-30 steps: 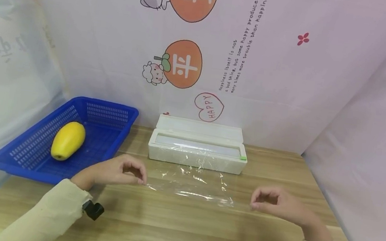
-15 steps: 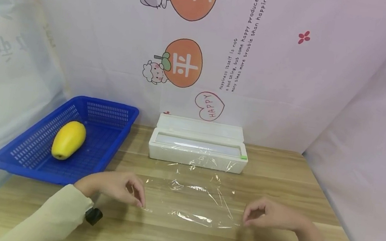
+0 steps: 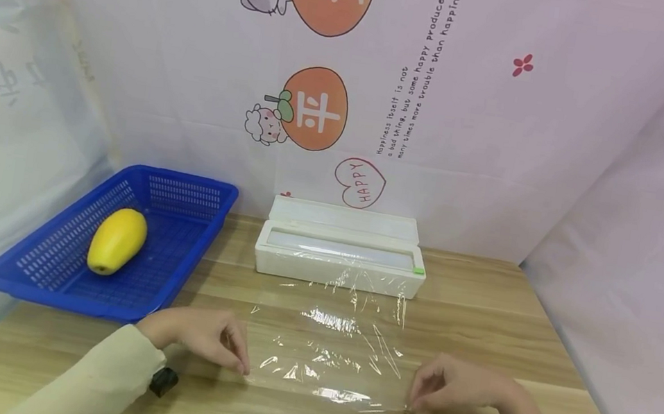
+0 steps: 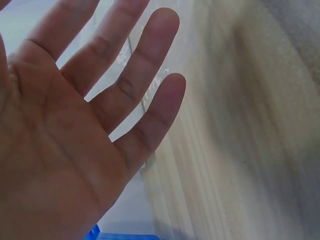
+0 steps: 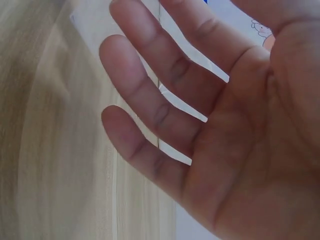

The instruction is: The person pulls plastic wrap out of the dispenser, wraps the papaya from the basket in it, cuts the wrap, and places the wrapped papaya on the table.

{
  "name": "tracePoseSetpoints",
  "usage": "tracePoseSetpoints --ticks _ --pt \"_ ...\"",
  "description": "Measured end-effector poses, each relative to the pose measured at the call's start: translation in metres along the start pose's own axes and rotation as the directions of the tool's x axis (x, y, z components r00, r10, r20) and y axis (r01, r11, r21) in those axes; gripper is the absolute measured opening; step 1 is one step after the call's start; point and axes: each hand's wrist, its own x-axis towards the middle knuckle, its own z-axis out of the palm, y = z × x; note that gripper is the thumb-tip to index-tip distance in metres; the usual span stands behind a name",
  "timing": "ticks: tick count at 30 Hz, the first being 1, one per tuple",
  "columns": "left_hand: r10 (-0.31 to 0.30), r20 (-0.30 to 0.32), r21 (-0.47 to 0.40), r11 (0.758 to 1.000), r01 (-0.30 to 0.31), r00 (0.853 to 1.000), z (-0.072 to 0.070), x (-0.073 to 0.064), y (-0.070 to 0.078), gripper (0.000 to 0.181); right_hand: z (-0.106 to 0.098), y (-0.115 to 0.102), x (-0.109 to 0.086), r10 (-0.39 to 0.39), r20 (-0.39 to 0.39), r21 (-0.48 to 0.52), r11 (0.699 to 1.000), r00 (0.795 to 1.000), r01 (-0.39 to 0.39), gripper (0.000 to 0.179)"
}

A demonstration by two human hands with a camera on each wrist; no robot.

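- The table (image 3: 530, 331) is wood-grained in light brown; the box (image 3: 338, 274) stands near its far edge.
- Behind the box hangs a pale printed cloth (image 3: 471, 155), with 2 orange fruits, small cartoon animals, black lettering and a red heart (image 3: 360, 183) reading HAPPY just above the box.
- More pale cloth closes in the sides, left and right of the box.
- The box is white and long, lid (image 3: 345, 220) up at the back, a green piece (image 3: 418, 271) at its right end.
- Left of the box sits a blue basket (image 3: 58, 300) with slotted walls; 1 yellow fruit (image 3: 117, 242) lies in it.
- The film (image 3: 325, 356), clear and creased, runs from the box towards the person, between the 2 hands; whether it touches the table, I cannot tell.
- In front of the box, to its left, the left hand (image 3: 203, 335) pinches 1 near corner of the film between thumb and fingertip.
- In front of the box, to its right, the right hand (image 3: 462, 385) pinches the other near corner likewise.
- In the wrist views, the other fingers of each hand are extended and spread apart; the pinches are hidden there.
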Motion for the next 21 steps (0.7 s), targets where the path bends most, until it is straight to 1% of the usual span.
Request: tracePoseSetpoints --ticks 3,5,9,12,15,18,21 --pt "-0.004 0.004 0.01 1.0 0.004 1.0 0.002 0.001 -0.002 0.013 0.001 -0.001 0.001 0.005 0.023 0.001 1.0 1.0 -0.005 0.014" --pt "-0.001 0.002 0.017 1.0 0.001 1.0 0.004 0.002 -0.004 0.012 0.001 -0.001 0.001 0.023 0.032 -0.015 1.0 0.999 -0.022 0.015" --pt "-0.012 0.023 -0.019 1.0 0.012 1.0 0.008 0.002 -0.003 0.006 0.003 -0.001 0.0 0.086 0.012 -0.06 0.995 0.996 -0.085 0.016" --pt "-0.052 0.033 -0.035 0.998 0.053 0.998 0.011 0.002 -0.001 0.009 0.005 -0.002 0.0 0.116 -0.01 -0.077 0.99 0.993 -0.116 0.019" --pt "-0.097 0.022 -0.013 0.995 0.097 0.995 0.013 0.001 0.0 0.014 0.006 -0.002 0.0 0.115 -0.025 -0.089 0.989 0.993 -0.117 0.018" --pt "-0.125 0.014 -0.004 0.992 0.125 0.992 0.015 0.002 0.001 0.017 0.008 -0.001 -0.001 0.099 -0.065 -0.114 0.988 0.993 -0.106 0.018" --pt "-0.128 0.019 -0.013 0.992 0.128 0.992 0.015 0.002 -0.001 0.018 0.009 0.001 0.0 0.101 -0.154 -0.148 0.981 0.983 -0.124 0.025"
